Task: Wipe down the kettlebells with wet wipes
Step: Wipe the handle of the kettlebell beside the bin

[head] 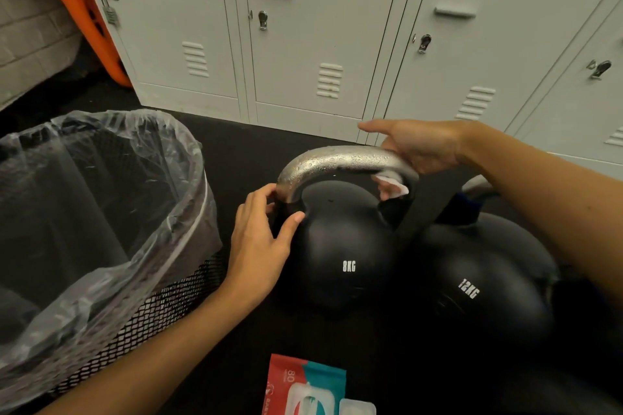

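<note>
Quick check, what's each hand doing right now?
Left hand: grips the left base of the silver metal handle on the black 8KG kettlebell.
Right hand: holds a white wet wipe against that handle.

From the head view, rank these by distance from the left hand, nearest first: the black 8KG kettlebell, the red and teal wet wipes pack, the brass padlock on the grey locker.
1. Black 8KG kettlebell: the left hand grips its handle base.
2. Red and teal wet wipes pack: on the floor, toward the camera.
3. Brass padlock on the grey locker: far upper left.
</note>
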Tool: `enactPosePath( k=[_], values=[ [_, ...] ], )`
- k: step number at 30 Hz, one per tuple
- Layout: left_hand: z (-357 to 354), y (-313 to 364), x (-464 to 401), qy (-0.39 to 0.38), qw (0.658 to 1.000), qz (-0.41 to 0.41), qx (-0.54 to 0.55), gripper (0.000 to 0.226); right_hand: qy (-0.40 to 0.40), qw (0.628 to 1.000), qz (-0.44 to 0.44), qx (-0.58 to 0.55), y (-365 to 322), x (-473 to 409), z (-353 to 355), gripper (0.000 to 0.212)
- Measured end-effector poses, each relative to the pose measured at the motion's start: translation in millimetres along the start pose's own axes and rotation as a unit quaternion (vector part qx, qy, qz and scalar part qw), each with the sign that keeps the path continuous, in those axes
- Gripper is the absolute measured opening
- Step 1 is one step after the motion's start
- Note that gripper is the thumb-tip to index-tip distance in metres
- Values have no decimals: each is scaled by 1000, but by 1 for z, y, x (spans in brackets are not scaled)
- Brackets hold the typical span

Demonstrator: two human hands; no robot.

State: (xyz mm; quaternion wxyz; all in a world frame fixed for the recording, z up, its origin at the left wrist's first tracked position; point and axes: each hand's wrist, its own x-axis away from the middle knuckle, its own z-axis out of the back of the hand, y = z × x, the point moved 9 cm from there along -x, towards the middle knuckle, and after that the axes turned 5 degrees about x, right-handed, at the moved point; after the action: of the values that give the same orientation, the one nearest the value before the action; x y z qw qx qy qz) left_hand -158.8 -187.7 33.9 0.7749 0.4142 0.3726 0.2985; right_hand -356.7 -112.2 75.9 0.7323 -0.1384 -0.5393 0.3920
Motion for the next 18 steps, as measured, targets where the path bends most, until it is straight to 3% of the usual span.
enactPosePath(
  k=[4, 10, 18],
  values=[
    [-1, -2, -1, -3, 1000, -3, 4, 41, -33, 999, -5, 15, -19, 0, -4, 99],
    [0, 0, -1, -4, 1000, -5, 12, 41, -1, 997, 39, -62, 14, 0, 1, 98],
    [1, 0, -1, 0, 1000, -10, 13, 42, -29, 998, 46, -13, -3, -1, -3, 103]
  ],
)
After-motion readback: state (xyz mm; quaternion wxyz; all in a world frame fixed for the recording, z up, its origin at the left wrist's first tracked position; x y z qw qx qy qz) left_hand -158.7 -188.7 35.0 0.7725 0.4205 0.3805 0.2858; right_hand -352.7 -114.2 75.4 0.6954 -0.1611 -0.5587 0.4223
